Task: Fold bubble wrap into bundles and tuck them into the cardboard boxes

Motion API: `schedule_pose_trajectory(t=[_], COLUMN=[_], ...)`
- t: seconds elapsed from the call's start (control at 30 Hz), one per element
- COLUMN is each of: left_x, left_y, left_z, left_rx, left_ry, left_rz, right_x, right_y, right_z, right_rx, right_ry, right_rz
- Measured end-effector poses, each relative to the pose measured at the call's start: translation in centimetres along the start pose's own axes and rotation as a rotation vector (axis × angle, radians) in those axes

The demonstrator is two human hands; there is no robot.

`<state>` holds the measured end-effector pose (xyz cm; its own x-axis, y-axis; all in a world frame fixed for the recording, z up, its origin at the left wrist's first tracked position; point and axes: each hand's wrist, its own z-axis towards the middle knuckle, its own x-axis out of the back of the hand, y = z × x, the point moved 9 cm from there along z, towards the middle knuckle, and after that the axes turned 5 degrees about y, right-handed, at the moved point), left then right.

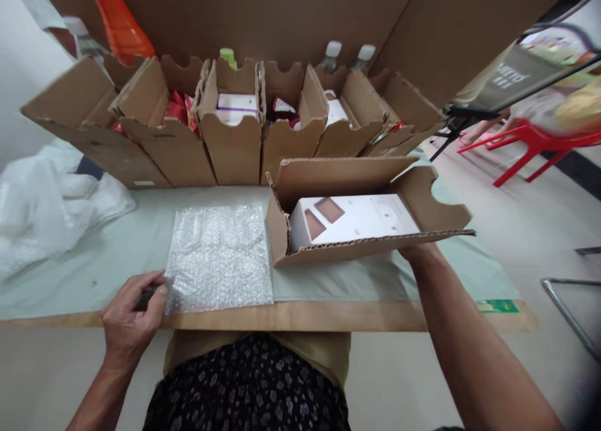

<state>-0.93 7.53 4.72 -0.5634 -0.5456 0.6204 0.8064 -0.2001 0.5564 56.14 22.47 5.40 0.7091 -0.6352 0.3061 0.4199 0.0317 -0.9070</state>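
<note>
My left hand (136, 309) is closed at the left edge of a flat bubble wrap sheet (220, 259), thumb and fingers pinched on that edge. A dark patch shows inside the curled fingers; I cannot tell if it is a thing or shadow. My right hand (419, 252) reaches under the right end of an open cardboard bin (328, 254) and holds it; its fingers are mostly hidden beneath. The bin lies tilted on its back, its open side facing up. In it is a white box (359, 218) with brown squares printed on it.
Several upright cardboard bins (237, 146) stand in a row at the back, with small packets and boxes inside. Behind them are bottles, one orange (122, 27). White plastic bags (51, 199) lie at left. A red stool (535, 137) stands off to the right.
</note>
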Motion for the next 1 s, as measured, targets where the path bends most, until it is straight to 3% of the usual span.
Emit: schedule_pose_trajectory(t=[0.13,0.23,0.57,1.0], left_x=[0.1,0.4,1.3,1.6], left_y=[0.2,0.2,-0.3,0.0], left_z=[0.2,0.2,-0.1,0.1], left_rx=[0.016,0.013,-0.012,-0.020], left_ry=[-0.001,0.018,0.127,0.157], left_rz=[-0.038,-0.056,-0.097,-0.090], right_x=[2.9,3.2,2.5,2.3], right_y=[2.5,3.3,2.1,2.6], right_z=[-5.1,-6.7,-6.6,-6.9], right_rx=[-0.087,-0.109,-0.078,-0.131], right_ry=[0.018,0.026,0.070,0.071], right_rz=[0.045,0.061,0.051,0.081])
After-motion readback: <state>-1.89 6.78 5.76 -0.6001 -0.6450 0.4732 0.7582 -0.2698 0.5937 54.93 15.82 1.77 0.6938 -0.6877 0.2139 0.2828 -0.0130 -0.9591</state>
